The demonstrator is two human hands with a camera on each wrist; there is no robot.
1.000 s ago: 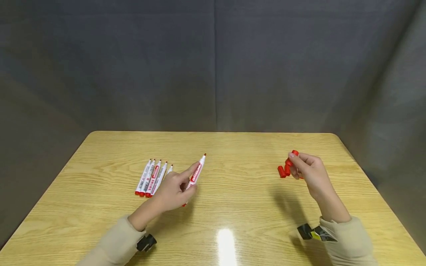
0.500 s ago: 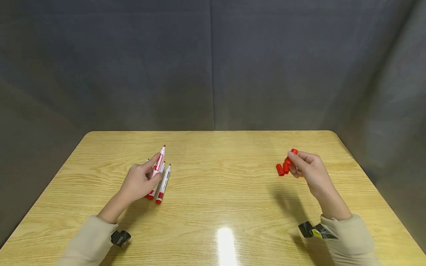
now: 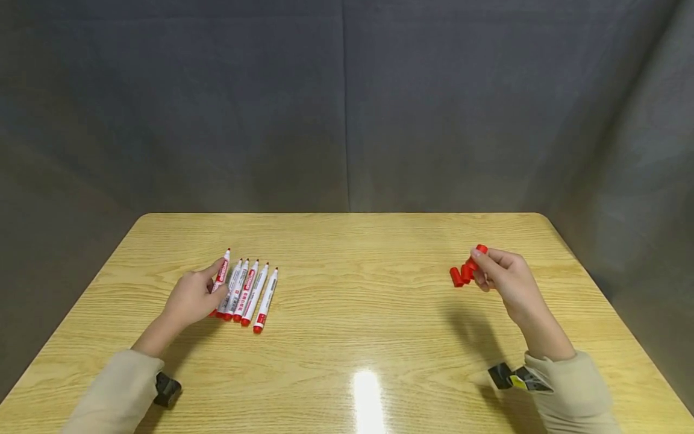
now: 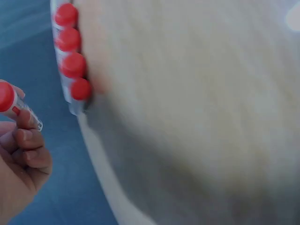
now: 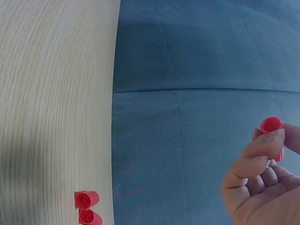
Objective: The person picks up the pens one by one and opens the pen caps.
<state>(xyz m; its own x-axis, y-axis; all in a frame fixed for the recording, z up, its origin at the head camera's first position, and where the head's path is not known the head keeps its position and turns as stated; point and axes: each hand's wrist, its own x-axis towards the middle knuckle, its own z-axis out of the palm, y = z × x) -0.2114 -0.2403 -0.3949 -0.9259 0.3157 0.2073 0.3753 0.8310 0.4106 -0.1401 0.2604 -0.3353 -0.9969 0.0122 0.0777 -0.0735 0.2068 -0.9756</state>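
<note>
My left hand point(image 3: 190, 295) pinches an uncapped red whiteboard marker point(image 3: 221, 271) between thumb and fingers, tip pointing away. Just right of it, several more uncapped markers point(image 3: 247, 292) lie side by side on the table, tips to the far side and red ends near; the rightmost marker point(image 3: 265, 301) sits slightly apart. In the left wrist view the held marker's red end point(image 4: 5, 97) shows above the curled fingers. My right hand point(image 3: 512, 283), raised over the table's right side, pinches a red marker cap point(image 5: 272, 125) with its opening in view. Beneath it lie loose red caps point(image 3: 456, 277).
The wooden table point(image 3: 358, 313) has its far edge in front of a dark grey cloth point(image 3: 347, 120). Black wrist cameras point(image 3: 168, 390) are strapped at both sleeves. A bright light reflection lies on the table's near middle.
My left hand has carried its marker leftward from the table's middle, over the row, to the row's left end. The right hand with the cap has barely moved.
</note>
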